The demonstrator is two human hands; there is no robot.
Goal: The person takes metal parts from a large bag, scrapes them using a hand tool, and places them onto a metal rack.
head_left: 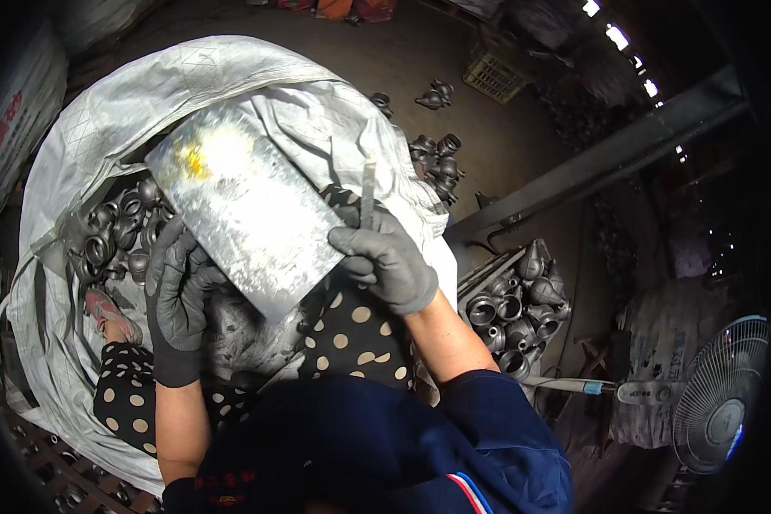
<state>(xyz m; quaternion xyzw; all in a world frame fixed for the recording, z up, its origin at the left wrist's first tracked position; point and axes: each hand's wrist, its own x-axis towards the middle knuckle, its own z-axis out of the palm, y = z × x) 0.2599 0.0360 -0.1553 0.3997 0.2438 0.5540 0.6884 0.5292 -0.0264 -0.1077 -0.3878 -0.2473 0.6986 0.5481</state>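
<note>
A flat rectangular sheet [257,214], shiny and metal-looking with a yellow smear and strong glare, is tilted in front of me. My right hand [387,264], in a dark grey glove, pinches its right corner. From the same hand a narrow dark stick-like tool [367,195] with a pale tip points upward; its kind cannot be made out. Along the sheet's lower left edge is my gloved left hand [178,287], fingers stretched upward and partly spread. Whether they touch the sheet is unclear. Behind it, dark grey rounded metal castings [103,244] lie inside a large white woven sack [56,283].
More castings [522,304] are heaped in a container at my right, and others [437,163] lie on the floor beyond the sack. A metal beam [608,154] slants across the right. A fan [720,398] stands lower right; a yellowish crate [493,73] sits far off.
</note>
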